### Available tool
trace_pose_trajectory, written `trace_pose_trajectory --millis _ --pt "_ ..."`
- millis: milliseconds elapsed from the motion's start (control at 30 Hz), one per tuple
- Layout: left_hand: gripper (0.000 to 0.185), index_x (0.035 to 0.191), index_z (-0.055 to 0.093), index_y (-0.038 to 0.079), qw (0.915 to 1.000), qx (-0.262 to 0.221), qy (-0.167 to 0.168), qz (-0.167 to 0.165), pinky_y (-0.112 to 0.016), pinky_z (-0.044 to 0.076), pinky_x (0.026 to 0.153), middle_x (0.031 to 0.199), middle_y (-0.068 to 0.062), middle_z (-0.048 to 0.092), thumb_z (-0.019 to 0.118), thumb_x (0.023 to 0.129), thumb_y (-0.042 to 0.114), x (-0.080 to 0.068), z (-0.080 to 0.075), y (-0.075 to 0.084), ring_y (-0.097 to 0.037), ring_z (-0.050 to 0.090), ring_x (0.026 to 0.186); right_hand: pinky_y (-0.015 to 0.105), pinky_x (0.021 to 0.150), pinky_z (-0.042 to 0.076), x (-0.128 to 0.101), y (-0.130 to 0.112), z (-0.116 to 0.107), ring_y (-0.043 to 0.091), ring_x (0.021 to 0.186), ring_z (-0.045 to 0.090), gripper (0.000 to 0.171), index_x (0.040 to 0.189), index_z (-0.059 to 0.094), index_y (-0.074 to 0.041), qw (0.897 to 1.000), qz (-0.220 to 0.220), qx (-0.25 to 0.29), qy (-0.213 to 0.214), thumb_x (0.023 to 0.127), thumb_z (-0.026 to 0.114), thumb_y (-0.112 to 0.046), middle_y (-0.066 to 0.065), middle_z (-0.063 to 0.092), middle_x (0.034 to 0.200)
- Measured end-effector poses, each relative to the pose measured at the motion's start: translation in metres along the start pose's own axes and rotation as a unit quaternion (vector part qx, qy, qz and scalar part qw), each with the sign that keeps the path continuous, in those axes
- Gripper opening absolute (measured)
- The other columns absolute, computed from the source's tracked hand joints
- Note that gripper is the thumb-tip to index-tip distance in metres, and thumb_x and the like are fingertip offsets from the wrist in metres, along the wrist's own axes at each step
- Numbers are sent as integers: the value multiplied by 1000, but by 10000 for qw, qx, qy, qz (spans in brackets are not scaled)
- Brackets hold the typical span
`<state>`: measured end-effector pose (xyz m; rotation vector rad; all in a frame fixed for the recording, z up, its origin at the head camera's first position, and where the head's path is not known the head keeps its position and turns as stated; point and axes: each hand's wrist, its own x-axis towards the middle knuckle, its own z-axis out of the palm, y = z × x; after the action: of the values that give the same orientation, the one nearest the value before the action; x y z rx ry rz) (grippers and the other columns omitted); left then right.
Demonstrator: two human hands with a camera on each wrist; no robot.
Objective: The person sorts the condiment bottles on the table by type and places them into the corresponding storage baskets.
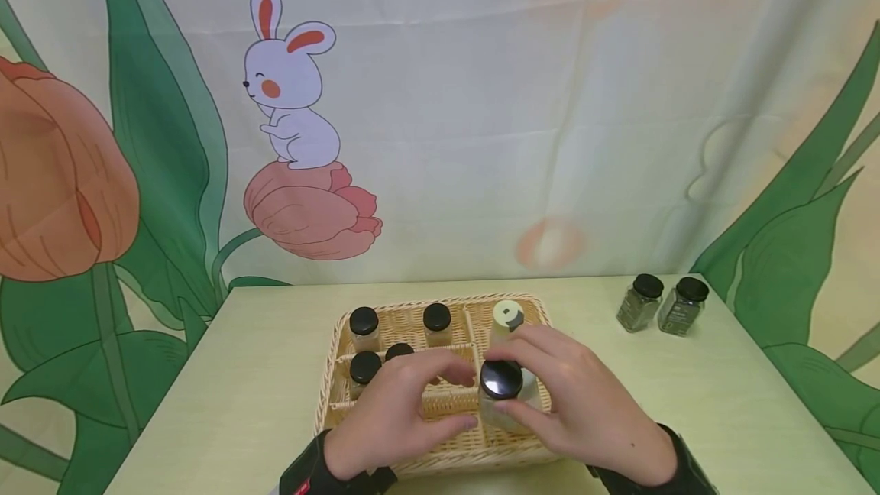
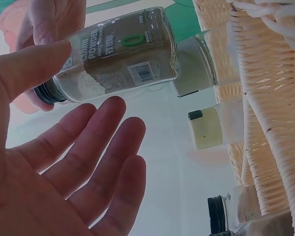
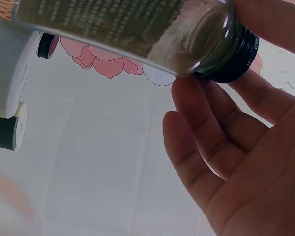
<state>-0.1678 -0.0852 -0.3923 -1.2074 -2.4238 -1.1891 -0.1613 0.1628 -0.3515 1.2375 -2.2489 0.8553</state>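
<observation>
A clear spice jar (image 1: 501, 382) with a black lid stands above the right part of a wicker basket (image 1: 440, 464). My right hand (image 1: 577, 396) pinches it near the lid, fingers on the far side and thumb on the near side. In the left wrist view, the spice jar (image 2: 123, 54) shows brown powder and a printed label with a barcode. My left hand (image 1: 406, 415) is beside the jar on its left, fingers spread and loosely bent, holding nothing. Whether its thumb touches the jar I cannot tell.
Several black-lidded jars (image 1: 364, 323) stand in the basket's left compartments. A bottle with a pale yellow lid (image 1: 508, 315) is in the right one, beside a whitish container (image 3: 10, 69). Two more black-lidded jars (image 1: 639, 304) stand on the table at the back right, before a printed curtain (image 1: 440, 136).
</observation>
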Motion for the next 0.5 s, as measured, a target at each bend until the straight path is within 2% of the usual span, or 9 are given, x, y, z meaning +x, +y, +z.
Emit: trace_pose_trajectory --millis 267,500 --pt "38 120 60 28 10000 -12 -26 -40 -28 51 85 110 14 64 75 86 36 1 1 -1 -3 61 102 18 83 45 0 -1 1 4 98 56 49 120 61 -25 10000 -14 -7 18 77 85 -20 -13 58 113" --pt "43 120 59 29 9999 -134 -29 5 -30 51 85 111 16 63 80 83 26 0 2 1 -4 61 102 14 82 43 1 -4 3 5 95 55 46 117 64 -21 9998 -110 106 85 76 85 -19 -11 58 110"
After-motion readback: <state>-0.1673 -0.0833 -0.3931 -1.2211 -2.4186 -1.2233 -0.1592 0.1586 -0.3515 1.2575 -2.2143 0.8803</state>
